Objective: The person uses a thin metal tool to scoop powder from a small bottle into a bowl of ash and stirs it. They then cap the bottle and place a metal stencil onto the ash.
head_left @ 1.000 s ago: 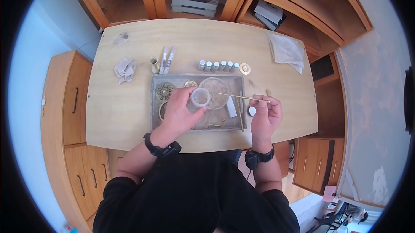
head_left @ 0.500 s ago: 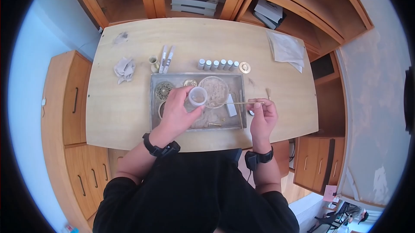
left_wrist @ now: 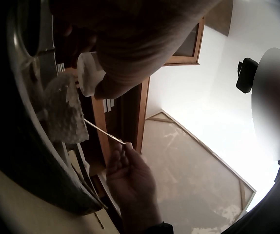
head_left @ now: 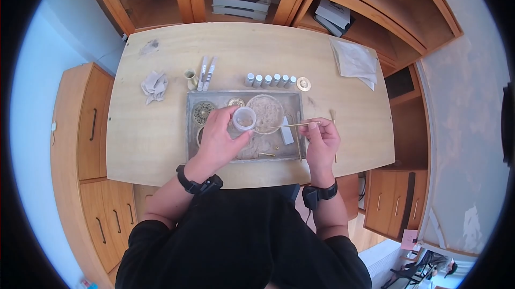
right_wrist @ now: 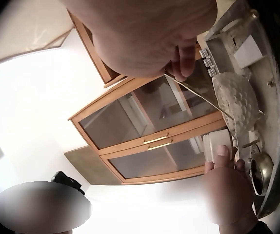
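My left hand [head_left: 217, 133] grips a small translucent plastic jar [head_left: 245, 119] round its side, its mouth facing up, beside a textured glass bowl [right_wrist: 242, 100] of pale greyish powder. In my right hand [head_left: 322, 147] a thin brass-coloured stick [head_left: 289, 125] is pinched between thumb and fingers. It points left, its far end at the bowl's near right edge in the head view. Both hands are over a grey tray [head_left: 189, 138]. Inside the tray lie a patterned openwork metal disc [head_left: 204, 112], a white block [head_left: 287, 131] and a short brass piece [head_left: 266, 154].
Several small silver-capped vials [head_left: 267, 81] line up behind the tray, with a round brass lid [head_left: 303, 84] to their right. A small vase [head_left: 191, 78] and two labelled tubes [head_left: 209, 74] stand at the back left, near crumpled tissue [head_left: 155, 86]. A brush [head_left: 333, 117] lies at right.
My right hand has moved a little left, and the stick's far end has come from over the bowl's middle down to its near right edge. The left hand and jar have shifted slightly left.
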Demonstrator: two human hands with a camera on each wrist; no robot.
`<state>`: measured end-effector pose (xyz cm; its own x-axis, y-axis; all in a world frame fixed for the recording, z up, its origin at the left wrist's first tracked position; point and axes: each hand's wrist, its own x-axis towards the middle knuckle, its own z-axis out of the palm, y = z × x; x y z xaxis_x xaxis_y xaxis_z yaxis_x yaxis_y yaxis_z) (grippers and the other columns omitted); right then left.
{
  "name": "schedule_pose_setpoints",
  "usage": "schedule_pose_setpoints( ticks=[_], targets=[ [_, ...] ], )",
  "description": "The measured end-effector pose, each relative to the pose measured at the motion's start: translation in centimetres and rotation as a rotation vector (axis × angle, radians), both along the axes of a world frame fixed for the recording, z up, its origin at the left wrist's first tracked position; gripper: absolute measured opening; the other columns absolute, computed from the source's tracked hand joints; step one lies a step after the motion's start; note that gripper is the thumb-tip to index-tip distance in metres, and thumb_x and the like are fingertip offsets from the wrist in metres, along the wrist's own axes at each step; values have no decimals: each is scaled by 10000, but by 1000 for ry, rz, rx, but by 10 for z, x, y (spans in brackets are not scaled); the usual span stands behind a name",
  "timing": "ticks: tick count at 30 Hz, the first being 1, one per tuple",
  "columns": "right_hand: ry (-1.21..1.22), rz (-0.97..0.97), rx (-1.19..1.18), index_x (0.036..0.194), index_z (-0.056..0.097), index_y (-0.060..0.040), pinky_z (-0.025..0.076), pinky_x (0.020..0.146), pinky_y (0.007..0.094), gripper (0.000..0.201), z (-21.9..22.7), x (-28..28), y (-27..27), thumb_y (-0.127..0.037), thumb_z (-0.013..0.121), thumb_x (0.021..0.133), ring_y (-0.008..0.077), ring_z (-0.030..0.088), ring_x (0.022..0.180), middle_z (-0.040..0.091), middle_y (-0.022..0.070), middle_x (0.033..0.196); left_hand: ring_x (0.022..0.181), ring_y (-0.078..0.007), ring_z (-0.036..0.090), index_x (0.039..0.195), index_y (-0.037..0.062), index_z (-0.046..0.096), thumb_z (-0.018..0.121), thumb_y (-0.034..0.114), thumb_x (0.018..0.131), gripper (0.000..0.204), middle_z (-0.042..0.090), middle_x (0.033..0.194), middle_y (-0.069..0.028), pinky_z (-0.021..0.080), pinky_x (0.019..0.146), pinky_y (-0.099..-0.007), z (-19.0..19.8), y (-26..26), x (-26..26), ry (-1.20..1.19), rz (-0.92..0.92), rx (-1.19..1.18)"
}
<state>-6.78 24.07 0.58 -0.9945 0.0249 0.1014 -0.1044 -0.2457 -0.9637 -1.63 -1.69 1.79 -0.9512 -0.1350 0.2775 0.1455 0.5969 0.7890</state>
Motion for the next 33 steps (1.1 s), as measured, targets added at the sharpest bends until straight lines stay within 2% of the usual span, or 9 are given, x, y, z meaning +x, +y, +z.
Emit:
schedule_pose_setpoints(
  ticks=[4,16,25,28,33],
  targets=[
    [-33,38,29,1097,637,-1,594,817,294,88,-4,-2,-3,-72,650,1045,158,731,859,758,122,1004,1091,-332,631,1300,20,591,857,149,794,586,637,1167,-178,508,979,-436,-1,-3,0,17,11,0],
    [-40,-20,-9,1096,626,-8,599,805,304,79,-13,-3,-4,-69,644,1049,168,732,866,753,131,1011,1090,-327,620,1285,16,601,852,130,797,560,648,1164,-169,498,982,-433,-4,-8,-1,46,16,23],
    [101,-68,-116,1104,625,-17,604,805,313,59,20,-4,0,-41,620,1051,185,728,868,749,163,1047,1083,-333,618,1267,24,616,855,141,781,553,656,1159,-166,501,970,-441,-2,-2,-2,33,-8,-26],
    [142,-35,-51,1108,620,-9,604,814,315,67,25,-1,-4,-40,625,1048,190,734,884,751,176,1066,1153,-383,597,1263,26,609,848,173,787,552,668,1189,-177,477,1013,-490,-1,1,-3,3,-40,-11],
    [186,32,62,1116,613,19,604,875,302,84,28,8,-13,-8,628,1038,178,745,940,757,174,1103,1158,-389,598,1261,15,603,847,175,788,556,670,1193,-181,477,1017,-493,-1,3,-3,28,-53,-37]
  ],
)
